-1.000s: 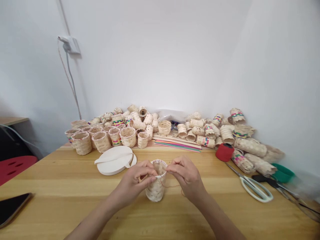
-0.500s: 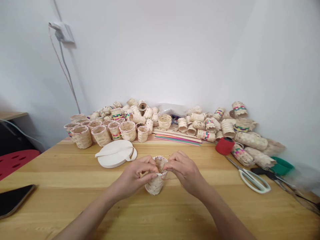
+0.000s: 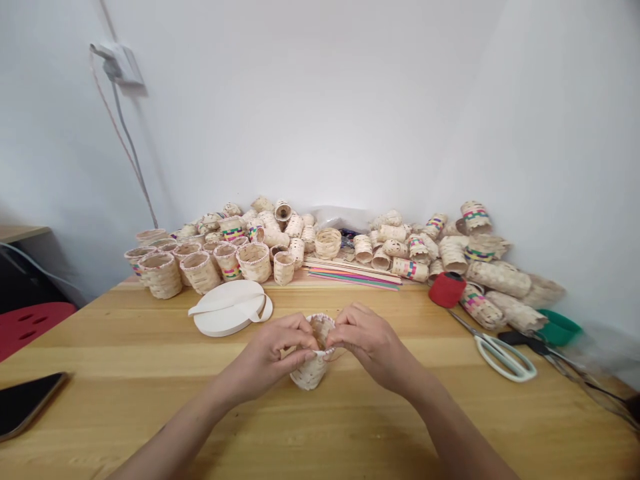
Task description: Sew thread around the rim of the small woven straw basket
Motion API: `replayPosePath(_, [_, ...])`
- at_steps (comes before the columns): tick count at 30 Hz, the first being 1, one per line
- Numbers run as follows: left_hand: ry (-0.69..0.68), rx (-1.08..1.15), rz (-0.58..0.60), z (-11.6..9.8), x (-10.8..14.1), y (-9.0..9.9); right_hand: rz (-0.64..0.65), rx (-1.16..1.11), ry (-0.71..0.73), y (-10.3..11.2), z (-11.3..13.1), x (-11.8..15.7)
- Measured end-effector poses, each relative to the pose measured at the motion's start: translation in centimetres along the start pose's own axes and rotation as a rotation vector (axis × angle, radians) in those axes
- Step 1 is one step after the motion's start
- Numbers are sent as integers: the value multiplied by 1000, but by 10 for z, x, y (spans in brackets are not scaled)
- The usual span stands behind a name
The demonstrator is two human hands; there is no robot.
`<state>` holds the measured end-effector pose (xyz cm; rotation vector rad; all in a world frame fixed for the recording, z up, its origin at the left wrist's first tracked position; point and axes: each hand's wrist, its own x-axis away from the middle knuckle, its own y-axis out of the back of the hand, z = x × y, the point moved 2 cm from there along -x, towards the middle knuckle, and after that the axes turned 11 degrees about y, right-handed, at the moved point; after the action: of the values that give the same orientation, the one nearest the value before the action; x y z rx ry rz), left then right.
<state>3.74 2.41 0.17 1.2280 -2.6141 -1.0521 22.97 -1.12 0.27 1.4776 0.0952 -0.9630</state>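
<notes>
A small woven basket (image 3: pixel 309 375) with a pink-and-white stitched rim stands on the wooden table (image 3: pixel 300 433), tilted slightly. My left hand (image 3: pixel 283 347) pinches its rim from the left, with fingertips inside the opening. On the right side of the rim, my right hand (image 3: pixel 367 340) is closed, thumb and fingers pressed together. A thin reddish thread hangs beside the basket below my right fingertips; what exactly those fingers pinch is too small to tell.
A white ribbon roll (image 3: pixel 227 317) lies behind my left hand. Woven baskets (image 3: pixel 161 275) and coloured strips (image 3: pixel 355 277) line the back. Scissors (image 3: pixel 505 357), a red thread spool (image 3: pixel 447 291) and a green dish (image 3: pixel 560 327) are right; a phone (image 3: pixel 30 403) lies left.
The view has shifted slightly. My right fingertips have moved a little at the rim, and the thread beside the basket has changed shape. My left hand keeps its pinch.
</notes>
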Motion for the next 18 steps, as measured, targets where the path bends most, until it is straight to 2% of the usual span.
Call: replayPosePath(18, [-18,-10,13,-2,0,0,39,-9,-5,4,2,-5])
